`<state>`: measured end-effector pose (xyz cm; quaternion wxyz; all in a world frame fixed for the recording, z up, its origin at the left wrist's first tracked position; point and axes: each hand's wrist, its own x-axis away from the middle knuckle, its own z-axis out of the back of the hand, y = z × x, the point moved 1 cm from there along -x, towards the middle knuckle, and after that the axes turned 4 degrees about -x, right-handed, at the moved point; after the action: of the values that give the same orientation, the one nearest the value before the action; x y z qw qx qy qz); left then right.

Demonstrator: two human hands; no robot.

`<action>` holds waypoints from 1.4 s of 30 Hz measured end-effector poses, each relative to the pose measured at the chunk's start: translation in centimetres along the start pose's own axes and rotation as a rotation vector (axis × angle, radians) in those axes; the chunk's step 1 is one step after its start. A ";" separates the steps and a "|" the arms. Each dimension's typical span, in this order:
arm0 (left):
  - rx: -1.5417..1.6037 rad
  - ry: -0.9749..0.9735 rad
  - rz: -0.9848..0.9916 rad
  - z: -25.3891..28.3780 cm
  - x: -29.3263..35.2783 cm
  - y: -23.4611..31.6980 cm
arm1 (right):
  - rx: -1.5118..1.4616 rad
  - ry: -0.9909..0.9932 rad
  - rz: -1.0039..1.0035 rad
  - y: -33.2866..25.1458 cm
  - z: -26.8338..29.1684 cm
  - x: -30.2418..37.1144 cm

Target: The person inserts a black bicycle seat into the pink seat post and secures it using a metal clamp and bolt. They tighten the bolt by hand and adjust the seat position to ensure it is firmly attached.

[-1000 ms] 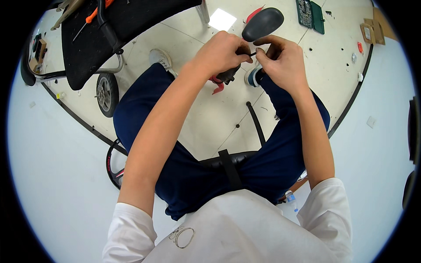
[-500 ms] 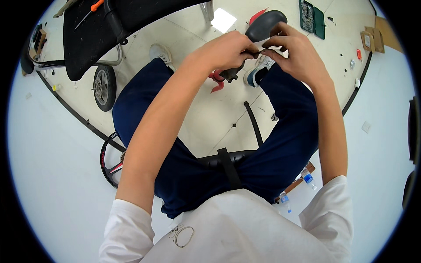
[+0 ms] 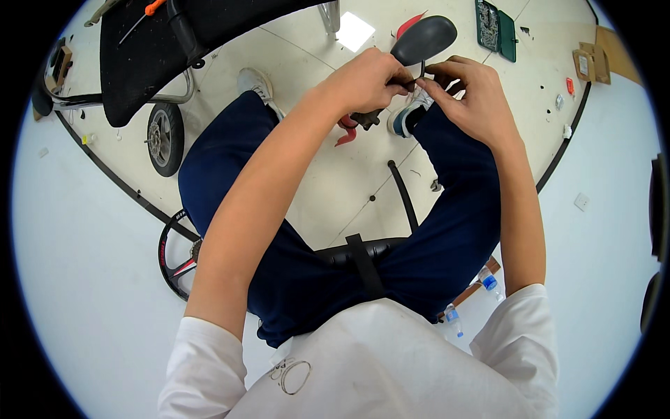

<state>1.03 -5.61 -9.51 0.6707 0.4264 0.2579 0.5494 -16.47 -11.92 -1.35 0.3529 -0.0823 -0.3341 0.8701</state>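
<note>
A dark grey rear-view mirror (image 3: 424,40) with an oval head stands just beyond my fingers, its thin stem running down between them. My left hand (image 3: 373,80) is closed round a dark piece at the stem's foot, mostly hidden by the fingers. My right hand (image 3: 469,94) has thumb and fingers pinched at the lower stem, touching the same spot. Below my left hand a black clamp-like part (image 3: 366,119) shows, with a curved red piece (image 3: 345,131) beside it; whether they join the mirror is hidden.
A black chair (image 3: 139,63) bearing an orange-handled screwdriver (image 3: 143,22) stands at upper left, a small wheel (image 3: 166,140) beneath it. A green case of small hardware (image 3: 495,29) lies open at upper right. A black tube (image 3: 403,195) rises between my legs.
My right hand's raised fingers have come down and curled in lower at the stem, which now shows below the mirror head. My left hand has barely moved.
</note>
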 end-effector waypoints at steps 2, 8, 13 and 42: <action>0.047 -0.037 0.000 -0.1 0.0 0.0 | -0.117 0.092 0.057 -0.3 -0.2 0.0; 0.032 -0.079 0.031 0.1 -0.2 0.0 | -0.028 -0.042 0.120 1.2 0.3 -0.8; -0.004 0.080 0.040 0.0 -0.2 -0.3 | -0.334 -0.027 -0.332 -0.1 -1.6 -0.1; 0.010 0.083 0.050 0.4 -0.2 1.0 | -0.416 -0.040 -0.496 -1.2 -2.0 0.1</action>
<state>0.73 -5.92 -8.48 0.6432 0.4127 0.2774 0.5822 -15.13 -10.14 -2.04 0.5229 -0.0516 -0.5216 0.6722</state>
